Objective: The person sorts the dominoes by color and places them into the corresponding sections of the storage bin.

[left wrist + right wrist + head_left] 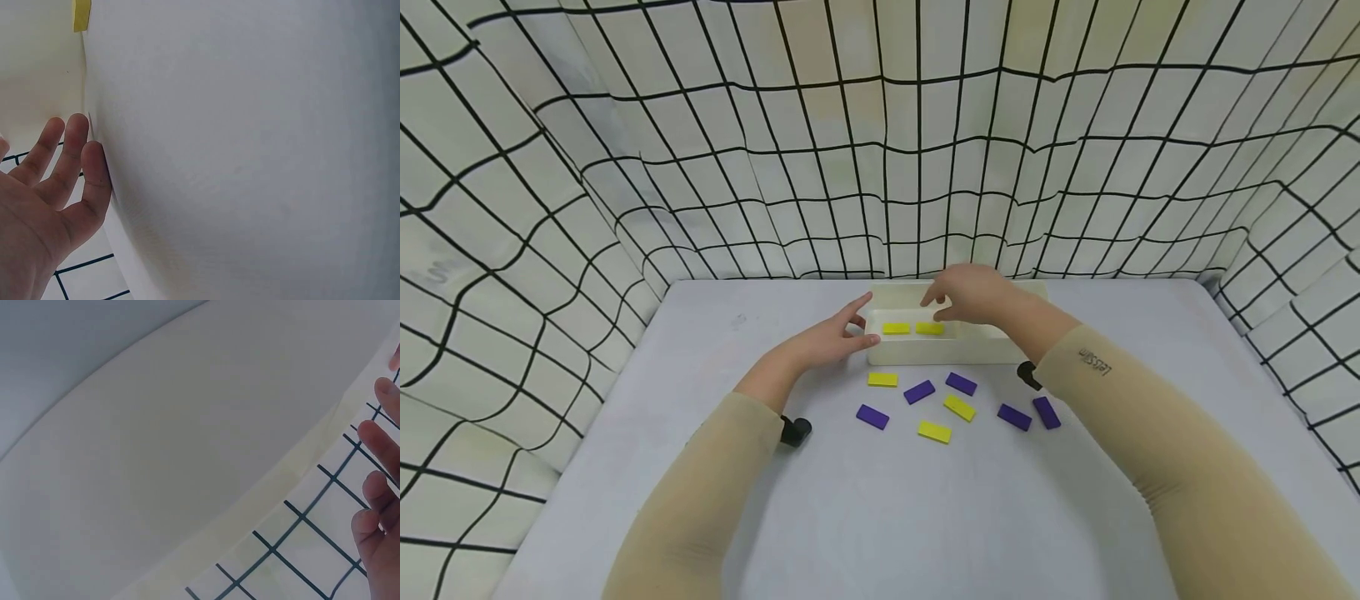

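A long white box [940,353] stands at the far side of the table, with two yellow blocks [896,328] lying end to end in its left part. At the left end of the box is my left hand [829,340], thumb by the front corner and fingers toward the back. Those fingers [65,165] look loosely extended in the left wrist view. Over the middle of the box reaches my right hand [973,293], fingertips just above the right one of the two blocks. Its fingers [382,440] are apart and slightly bent, with nothing seen between them.
On the table [880,517] in front of the box lie several purple blocks [872,417] and three yellow blocks [935,432], scattered. A white wall with a black grid [917,150] rises behind the box and along both sides.
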Available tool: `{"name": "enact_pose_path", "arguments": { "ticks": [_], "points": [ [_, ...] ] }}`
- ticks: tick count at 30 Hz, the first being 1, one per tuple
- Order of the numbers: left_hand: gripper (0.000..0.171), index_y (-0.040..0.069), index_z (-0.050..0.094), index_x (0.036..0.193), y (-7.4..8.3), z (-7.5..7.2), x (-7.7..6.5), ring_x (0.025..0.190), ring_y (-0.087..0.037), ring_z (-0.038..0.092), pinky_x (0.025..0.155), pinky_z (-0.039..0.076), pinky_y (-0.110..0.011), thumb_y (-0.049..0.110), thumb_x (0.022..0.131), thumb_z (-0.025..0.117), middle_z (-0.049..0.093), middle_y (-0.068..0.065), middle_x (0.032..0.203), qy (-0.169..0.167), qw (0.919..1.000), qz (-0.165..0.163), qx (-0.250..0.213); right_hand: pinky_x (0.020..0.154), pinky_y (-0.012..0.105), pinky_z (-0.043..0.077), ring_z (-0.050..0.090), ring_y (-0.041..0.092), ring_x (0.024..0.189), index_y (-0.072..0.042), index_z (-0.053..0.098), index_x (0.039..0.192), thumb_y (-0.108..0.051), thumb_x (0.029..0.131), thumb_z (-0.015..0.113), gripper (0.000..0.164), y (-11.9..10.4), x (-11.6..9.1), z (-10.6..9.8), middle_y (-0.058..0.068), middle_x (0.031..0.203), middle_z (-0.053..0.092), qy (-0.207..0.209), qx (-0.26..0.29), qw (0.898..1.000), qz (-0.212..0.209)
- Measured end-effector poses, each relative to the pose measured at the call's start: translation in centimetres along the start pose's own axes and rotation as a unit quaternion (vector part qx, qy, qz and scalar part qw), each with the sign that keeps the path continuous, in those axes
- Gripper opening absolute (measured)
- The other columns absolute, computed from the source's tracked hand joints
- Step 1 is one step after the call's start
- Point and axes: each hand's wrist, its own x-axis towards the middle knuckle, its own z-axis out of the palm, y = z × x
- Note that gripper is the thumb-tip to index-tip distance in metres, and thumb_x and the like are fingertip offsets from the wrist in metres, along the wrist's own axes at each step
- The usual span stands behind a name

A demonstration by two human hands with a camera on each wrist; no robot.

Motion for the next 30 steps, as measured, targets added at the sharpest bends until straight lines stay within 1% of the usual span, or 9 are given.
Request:
{"name": "enact_pose_path", "arguments": {
  "ticks": [6,10,14,17,23,27,30],
  "points": [
    [0.086,0.044,0.002,0.157,0.1,0.0,-0.1,0.133,-0.03,0.047,0.108,0.035,-0.056,0.054,0.094,0.059,0.037,-0.007,0.152,0.002,1.0,0.0,-0.001,0.08,0.036,0.052,0.062,0.019,0.098,-0.022,0.073,0.121,-0.028,0.088,0.077,0.034,0.3,-2.3,-0.2,-0.003,0.104,0.068,0.024,-0.01,1.0,-0.016],
    [0.086,0.044,0.002,0.157,0.1,0.0,-0.1,0.132,-0.03,0.048,0.109,0.035,-0.056,0.053,0.094,0.059,0.037,-0.007,0.152,0.001,1.0,-0.001,-0.001,0.081,0.037,0.052,0.062,0.02,0.101,-0.023,0.074,0.12,-0.028,0.088,0.077,0.032,0.5,-4.2,-0.2,-0.002,0.106,0.07,0.04,-0.014,0.999,-0.027],
    [0.085,0.045,0.001,0.157,0.1,-0.1,-0.1,0.132,-0.031,0.048,0.108,0.035,-0.055,0.052,0.095,0.059,0.037,-0.007,0.152,0.0,1.0,-0.002,-0.001,0.082,0.037,0.052,0.062,0.018,0.102,-0.025,0.075,0.117,-0.028,0.087,0.078,0.031,0.7,-6.1,0.1,-0.004,0.108,0.071,0.056,-0.027,0.997,-0.043],
    [0.085,0.046,0.002,0.157,0.1,0.0,-0.1,0.132,-0.03,0.048,0.108,0.036,-0.055,0.051,0.095,0.059,0.037,-0.007,0.152,0.001,1.0,-0.005,-0.003,0.082,0.036,0.053,0.063,0.016,0.099,-0.026,0.075,0.116,-0.028,0.085,0.08,0.031,0.8,-7.3,0.5,-0.006,0.106,0.071,0.066,-0.039,0.995,-0.056],
    [0.085,0.045,0.002,0.157,0.2,0.0,-0.3,0.132,-0.031,0.048,0.108,0.036,-0.055,0.051,0.095,0.059,0.036,-0.008,0.152,0.003,1.0,-0.005,-0.005,0.08,0.035,0.054,0.062,0.016,0.097,-0.025,0.076,0.115,-0.027,0.083,0.082,0.032,0.7,-9.1,1.3,-0.005,0.105,0.071,0.071,-0.038,0.995,-0.065],
    [0.085,0.045,0.002,0.157,0.2,0.0,-0.3,0.131,-0.031,0.049,0.106,0.038,-0.055,0.052,0.095,0.059,0.036,-0.007,0.152,0.003,1.0,-0.005,-0.008,0.078,0.034,0.054,0.062,0.017,0.095,-0.023,0.076,0.114,-0.025,0.083,0.082,0.032,0.4,-9.8,1.8,-0.003,0.106,0.071,0.066,-0.036,0.995,-0.066],
    [0.086,0.046,0.002,0.157,0.1,0.0,-0.1,0.13,-0.03,0.05,0.106,0.038,-0.054,0.053,0.094,0.06,0.036,-0.006,0.152,0.003,1.0,-0.004,-0.007,0.078,0.034,0.054,0.062,0.016,0.094,-0.024,0.077,0.114,-0.026,0.082,0.082,0.032,0.0,-10.2,2.4,-0.004,0.104,0.071,0.062,-0.041,0.995,-0.067]
  ]
}}
